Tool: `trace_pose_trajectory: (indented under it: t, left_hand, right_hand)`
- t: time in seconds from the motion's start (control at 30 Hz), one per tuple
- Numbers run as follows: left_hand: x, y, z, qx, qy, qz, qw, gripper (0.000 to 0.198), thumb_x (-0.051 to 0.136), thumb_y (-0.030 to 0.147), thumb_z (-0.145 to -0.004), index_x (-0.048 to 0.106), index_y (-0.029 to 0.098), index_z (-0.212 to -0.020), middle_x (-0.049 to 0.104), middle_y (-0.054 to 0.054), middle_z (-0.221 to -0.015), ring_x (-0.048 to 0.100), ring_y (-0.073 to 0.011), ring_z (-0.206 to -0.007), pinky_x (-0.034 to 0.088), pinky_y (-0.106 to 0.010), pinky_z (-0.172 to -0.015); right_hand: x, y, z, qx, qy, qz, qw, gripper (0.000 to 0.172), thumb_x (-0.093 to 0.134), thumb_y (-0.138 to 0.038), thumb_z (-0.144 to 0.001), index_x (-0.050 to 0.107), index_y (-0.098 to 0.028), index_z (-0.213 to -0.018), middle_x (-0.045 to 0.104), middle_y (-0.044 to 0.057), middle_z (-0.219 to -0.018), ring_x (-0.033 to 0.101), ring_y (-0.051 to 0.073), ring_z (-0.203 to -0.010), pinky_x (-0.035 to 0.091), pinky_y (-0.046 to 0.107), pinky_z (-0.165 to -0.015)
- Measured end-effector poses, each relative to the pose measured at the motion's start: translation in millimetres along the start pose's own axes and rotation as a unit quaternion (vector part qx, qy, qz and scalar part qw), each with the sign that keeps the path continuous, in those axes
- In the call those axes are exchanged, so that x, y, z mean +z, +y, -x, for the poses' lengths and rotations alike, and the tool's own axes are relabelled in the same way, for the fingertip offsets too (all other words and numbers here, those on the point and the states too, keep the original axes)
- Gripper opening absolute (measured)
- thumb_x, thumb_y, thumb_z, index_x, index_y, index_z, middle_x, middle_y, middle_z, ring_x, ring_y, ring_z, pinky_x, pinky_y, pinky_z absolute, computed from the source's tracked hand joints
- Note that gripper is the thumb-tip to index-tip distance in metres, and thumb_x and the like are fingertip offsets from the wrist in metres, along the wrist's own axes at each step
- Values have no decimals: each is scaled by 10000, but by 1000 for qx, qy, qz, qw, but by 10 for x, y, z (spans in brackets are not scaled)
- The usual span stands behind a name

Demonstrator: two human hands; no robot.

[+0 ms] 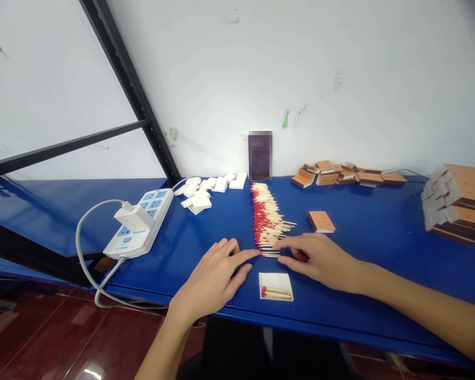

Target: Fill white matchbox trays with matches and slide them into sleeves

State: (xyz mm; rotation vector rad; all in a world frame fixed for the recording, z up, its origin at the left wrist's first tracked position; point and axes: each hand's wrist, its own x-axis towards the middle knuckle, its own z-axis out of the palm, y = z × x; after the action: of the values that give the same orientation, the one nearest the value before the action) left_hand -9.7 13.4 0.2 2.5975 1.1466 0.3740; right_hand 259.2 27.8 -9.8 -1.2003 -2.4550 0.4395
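A long pile of red-tipped matches point(266, 214) runs down the middle of the blue table. At its near end, my left hand point(217, 272) has its index fingertip against the match heads, with the thumb held apart. My right hand point(320, 258) is on the other side, index finger and thumb apart at the plain ends of the nearest matches. Neither hand visibly grips a match. Just in front of the hands lies a white matchbox tray point(275, 278) with several matches along its near side. One orange matchbox cover point(321, 221) rests beyond my right hand.
White trays point(200, 196) are heaped at the back left, near a white power strip point(142, 227) with a plug and cable. Orange covers point(342, 174) lie at the back right. Stacked matchboxes point(459, 203) stand far right. A dark pixelated panel point(260, 155) leans on the wall.
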Motion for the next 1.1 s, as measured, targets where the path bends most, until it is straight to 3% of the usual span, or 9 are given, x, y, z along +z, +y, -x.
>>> trace_pose_trajectory:
  t: [0.17,0.47,0.73,1.1]
  left_hand:
    - [-3,-3,-8,-8,-5,-5,1000,380,401,297,-1064,476,359,-1432,526,-26,-998,517,-214,-930,439,-410,-944]
    - [24,-24,3,-8,4,-9,1000,381,352,272,-1074,471,342,-1429,539,-26,-1084,541,-214,-1043,371,-463,-1097]
    - [28,-19,11,-18,9,-23,1000,388,361,317,-1073,444,352,-1450,556,-31,-1170,550,-233,-1122,370,-487,-1119]
    - [35,-6,13,-22,3,-34,999,402,361,331,-1070,422,342,-1467,555,-45,-1220,540,-257,-1177,371,-519,-1123]
  right_hand:
    - [-6,-5,-12,0,-13,-9,1000,293,508,-421,-990,698,-240,-1121,593,-27,-649,535,133,-584,371,251,-589]
    - [-6,-15,-27,10,-4,-25,1000,315,515,-446,-982,701,-221,-1101,564,-37,-621,505,124,-552,360,250,-570]
    - [-26,-39,-12,0,-3,-8,1000,311,491,-399,-991,722,-226,-1106,625,-15,-641,555,140,-578,394,262,-607]
    - [-56,-79,-14,14,15,-21,1000,346,428,-341,-1006,708,-206,-1159,744,40,-828,649,173,-658,463,277,-639]
